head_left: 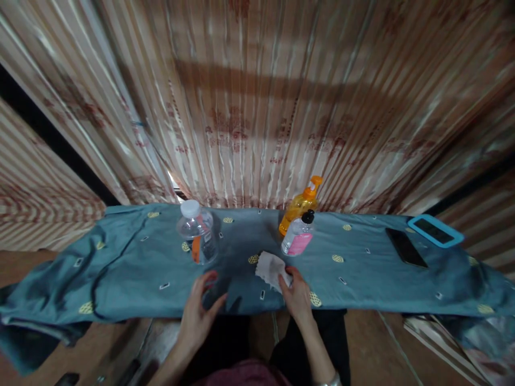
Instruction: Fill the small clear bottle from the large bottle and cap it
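Between the thumb and fingers of my right hand (296,294) is a small pale grey cloth (270,269) with a scalloped edge, spread partly on the tablecloth. My left hand (199,310) is held apart from everything, fingers curved and spread, just in front of a clear plastic jar (197,233) with a white lid and an orange label. Beyond the cloth stands a clear bottle (298,237) with a black cap and pink label. Behind it, partly covered, is an orange-yellow pump bottle (300,208).
A teal patterned tablecloth (237,244) covers the long narrow table. To the right lie a black phone (406,247) and a blue-framed device (436,231). A striped, flowered curtain (257,134) hangs along the back edge. Folded material (450,343) sits below at right.
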The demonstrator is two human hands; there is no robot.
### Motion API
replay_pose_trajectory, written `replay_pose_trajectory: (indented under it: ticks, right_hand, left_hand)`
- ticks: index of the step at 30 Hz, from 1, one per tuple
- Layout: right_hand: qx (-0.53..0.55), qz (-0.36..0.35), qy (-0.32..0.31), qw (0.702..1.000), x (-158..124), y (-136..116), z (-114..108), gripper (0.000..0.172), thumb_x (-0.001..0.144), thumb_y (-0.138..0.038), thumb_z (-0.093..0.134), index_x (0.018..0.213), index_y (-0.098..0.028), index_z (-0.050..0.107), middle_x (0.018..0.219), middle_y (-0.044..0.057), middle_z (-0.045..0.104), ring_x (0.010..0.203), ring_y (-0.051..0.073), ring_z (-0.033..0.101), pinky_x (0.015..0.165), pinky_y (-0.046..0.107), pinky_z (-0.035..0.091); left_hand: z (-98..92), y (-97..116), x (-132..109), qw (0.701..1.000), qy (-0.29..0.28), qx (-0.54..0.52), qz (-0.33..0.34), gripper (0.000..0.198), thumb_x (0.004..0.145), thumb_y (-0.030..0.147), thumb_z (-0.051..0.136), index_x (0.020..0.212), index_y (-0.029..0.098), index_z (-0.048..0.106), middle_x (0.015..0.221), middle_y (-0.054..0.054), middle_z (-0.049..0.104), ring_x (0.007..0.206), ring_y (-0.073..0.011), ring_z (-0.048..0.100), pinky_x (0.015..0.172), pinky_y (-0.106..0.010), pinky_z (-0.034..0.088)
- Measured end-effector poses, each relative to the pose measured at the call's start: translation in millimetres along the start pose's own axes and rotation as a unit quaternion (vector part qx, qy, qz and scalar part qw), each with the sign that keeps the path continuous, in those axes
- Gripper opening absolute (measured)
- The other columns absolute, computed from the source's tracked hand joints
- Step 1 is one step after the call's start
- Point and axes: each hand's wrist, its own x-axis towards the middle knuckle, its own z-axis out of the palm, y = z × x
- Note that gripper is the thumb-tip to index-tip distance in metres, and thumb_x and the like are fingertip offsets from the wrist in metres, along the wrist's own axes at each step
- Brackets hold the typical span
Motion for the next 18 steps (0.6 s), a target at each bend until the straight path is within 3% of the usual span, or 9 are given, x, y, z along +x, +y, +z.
replay_pose_trajectory:
  ticks: [2,4,6,8,10,11,14,16,18]
  right_hand:
    - [0.031,0.011,-0.019,0.999,-2.2,-10.0,2.3,0.033,0.102,-0.046,0.071,0.118,-0.017,0.070,0.115,0.006,0.072,0.101,0.020,0.071,0.093,0.044,0.061]
    - [0.069,0.016,-0.041,0.997,0.4,-22.8,4.7,0.032,0.102,-0.046,0.070,0.115,-0.017,0.070,0.110,0.005,0.072,0.097,0.019,0.071,0.090,0.041,0.062]
    - [0.111,0.016,-0.067,0.991,7.0,-39.5,8.6,0.032,0.103,-0.047,0.070,0.113,-0.017,0.070,0.106,0.004,0.072,0.092,0.018,0.071,0.085,0.038,0.062]
    - [0.152,0.007,-0.095,0.984,16.1,-61.5,14.5,0.033,0.103,-0.048,0.069,0.112,-0.016,0.069,0.103,0.003,0.072,0.086,0.016,0.070,0.079,0.035,0.062]
    - [0.187,-0.014,-0.119,0.975,26.2,-90.3,22.5,0.033,0.103,-0.048,0.069,0.112,-0.016,0.069,0.100,0.003,0.071,0.082,0.015,0.069,0.076,0.033,0.061]
    - [0.202,-0.030,-0.128,0.971,31.1,-107.5,27.4,0.032,0.103,-0.047,0.069,0.112,-0.016,0.069,0.101,0.003,0.071,0.083,0.015,0.069,0.076,0.033,0.061]
    - [0.238,-0.089,-0.155,0.955,44.4,-166.6,45.9,0.033,0.102,-0.047,0.071,0.115,-0.017,0.070,0.112,0.005,0.072,0.095,0.018,0.071,0.085,0.038,0.063]
    - [0.255,-0.125,-0.162,0.945,52.7,-205.7,62.1,0.033,0.102,-0.046,0.071,0.119,-0.018,0.070,0.121,0.007,0.072,0.104,0.020,0.071,0.092,0.042,0.062]
    - [0.263,-0.144,-0.172,0.938,61.5,-235.9,80.7,0.039,0.102,-0.047,0.071,0.128,-0.019,0.068,0.124,0.008,0.072,0.110,0.023,0.071,0.100,0.047,0.060]
  left_hand:
    - [-31.3,-1.1,9.2,0.997,0.069,0.022,-0.007,0.065,0.084,0.057,0.081,0.139,0.029,0.062,0.137,-0.011,0.069,0.129,-0.0348,0.070,0.115,-0.059,0.056]
    - [-46.9,0.8,32.2,0.989,0.140,0.042,0.000,0.101,0.072,0.059,0.091,0.157,0.027,0.046,0.159,-0.018,0.055,0.149,-0.0404,0.055,0.125,-0.063,0.045]
    - [-47.6,3.6,61.7,0.986,0.158,0.046,0.002,0.132,0.059,0.058,0.099,0.166,0.024,0.030,0.172,-0.023,0.037,0.163,-0.0441,0.036,0.133,-0.064,0.032]
    - [-38.9,6.1,90.4,0.990,0.136,0.038,-0.006,0.147,0.052,0.054,0.102,0.170,0.024,0.020,0.178,-0.025,0.027,0.167,-0.0443,0.026,0.136,-0.063,0.024]
    - [-27.9,7.7,112.7,0.992,0.126,0.018,0.003,0.147,0.052,0.049,0.102,0.170,0.022,0.019,0.177,-0.025,0.030,0.166,-0.0424,0.029,0.136,-0.059,0.026]
    - [-23.1,8.0,120.7,0.992,0.126,0.006,0.004,0.144,0.052,0.046,0.102,0.168,0.021,0.021,0.173,-0.025,0.037,0.163,-0.0423,0.038,0.134,-0.059,0.031]
    - [-14.5,7.8,131.6,0.993,0.117,-0.010,-0.011,0.110,0.059,0.041,0.096,0.154,0.020,0.044,0.140,-0.017,0.070,0.130,-0.0381,0.070,0.117,-0.058,0.053]
    - [-12.5,7.3,130.3,0.994,0.105,-0.006,-0.009,0.086,0.060,0.039,0.092,0.136,0.021,0.058,0.119,-0.009,0.077,0.112,-0.0341,0.076,0.106,-0.054,0.060]
    - [-11.7,7.4,125.4,0.996,0.093,-0.014,-0.007,0.075,0.059,0.040,0.091,0.125,0.023,0.061,0.112,-0.006,0.078,0.103,-0.0316,0.077,0.098,-0.050,0.063]
